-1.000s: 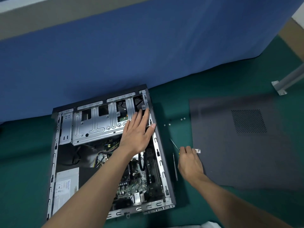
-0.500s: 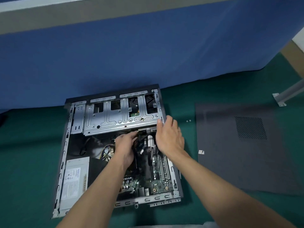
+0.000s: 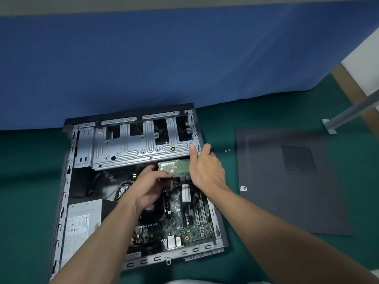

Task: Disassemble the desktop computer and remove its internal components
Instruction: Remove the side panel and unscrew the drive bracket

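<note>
The open desktop case lies flat on the green floor. A silver drive cage spans its far end. A hard drive, green circuit board facing up, sticks out from under the cage's near edge. My left hand grips the drive's near left corner with curled fingers. My right hand lies against the drive's right side, with its straight thumb touching the cage corner and fingers over the case's right rail. The motherboard and grey power supply sit in the near half.
The removed dark side panel lies flat to the right of the case. Two small screws rest on the floor between them. A blue partition stands right behind the case, and a metal leg slants at the far right.
My right hand left the floor and came to the case's right rail. My left hand dropped from the cage to the hard drive, which now shows further out from under the cage.
</note>
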